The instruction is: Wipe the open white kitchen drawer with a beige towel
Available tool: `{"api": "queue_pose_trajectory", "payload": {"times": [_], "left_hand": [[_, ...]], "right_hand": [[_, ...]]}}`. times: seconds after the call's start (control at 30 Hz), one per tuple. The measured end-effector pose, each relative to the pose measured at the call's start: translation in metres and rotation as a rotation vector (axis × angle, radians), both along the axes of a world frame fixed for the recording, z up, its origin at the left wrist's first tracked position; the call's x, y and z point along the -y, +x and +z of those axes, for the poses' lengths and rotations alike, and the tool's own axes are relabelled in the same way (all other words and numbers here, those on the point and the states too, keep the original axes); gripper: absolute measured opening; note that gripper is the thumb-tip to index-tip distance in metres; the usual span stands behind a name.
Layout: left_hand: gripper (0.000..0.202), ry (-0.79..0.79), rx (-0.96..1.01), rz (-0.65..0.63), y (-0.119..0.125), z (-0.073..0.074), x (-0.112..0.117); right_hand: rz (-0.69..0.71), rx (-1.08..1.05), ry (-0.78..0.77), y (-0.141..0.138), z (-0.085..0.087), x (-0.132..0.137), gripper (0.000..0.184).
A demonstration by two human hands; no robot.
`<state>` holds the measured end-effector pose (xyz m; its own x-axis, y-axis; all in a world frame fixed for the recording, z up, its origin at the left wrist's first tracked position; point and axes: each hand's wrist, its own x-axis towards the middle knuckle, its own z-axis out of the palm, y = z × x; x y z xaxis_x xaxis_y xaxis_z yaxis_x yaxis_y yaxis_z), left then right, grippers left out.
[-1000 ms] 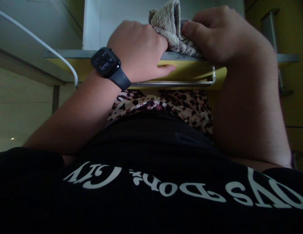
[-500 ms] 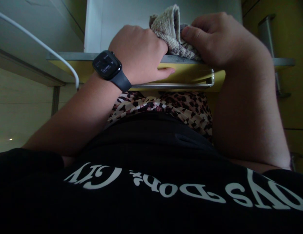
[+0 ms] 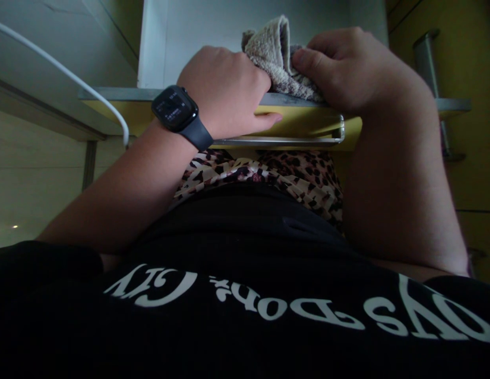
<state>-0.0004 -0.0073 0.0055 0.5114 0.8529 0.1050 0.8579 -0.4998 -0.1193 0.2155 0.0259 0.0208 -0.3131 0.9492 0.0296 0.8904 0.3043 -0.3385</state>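
Note:
My left hand [image 3: 225, 89], with a dark smartwatch [image 3: 174, 108] on the wrist, curls over the grey top edge of a yellow drawer front [image 3: 300, 120], thumb lying on its face just above the metal handle bar [image 3: 284, 140]. My right hand [image 3: 347, 68] is closed on a beige terry cloth [image 3: 274, 52], pressing it down on the same top edge right beside the left hand. The cloth bunches up between the two hands. The fingers of both hands are hidden behind the edge.
A white cable [image 3: 71, 79] runs across the upper left over a pale surface. More yellow cabinet fronts with a metal handle [image 3: 430, 63] stand at the right. My black printed shirt [image 3: 245, 295] and leopard-print garment [image 3: 268, 173] fill the lower view.
Both hands, the cloth and the drawer edge sit slightly lower in view than before. The grip of each hand looks the same.

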Motion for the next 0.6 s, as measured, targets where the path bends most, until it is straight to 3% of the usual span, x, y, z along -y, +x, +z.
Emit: {"api": "queue_pose_trajectory", "payload": {"times": [0.6], "left_hand": [[0.076, 0.008, 0.029, -0.052, -0.0011, -0.0003, -0.0017]], "right_hand": [[0.026, -0.005, 0.016, 0.0008, 0.0006, 0.0015, 0.043]]}}
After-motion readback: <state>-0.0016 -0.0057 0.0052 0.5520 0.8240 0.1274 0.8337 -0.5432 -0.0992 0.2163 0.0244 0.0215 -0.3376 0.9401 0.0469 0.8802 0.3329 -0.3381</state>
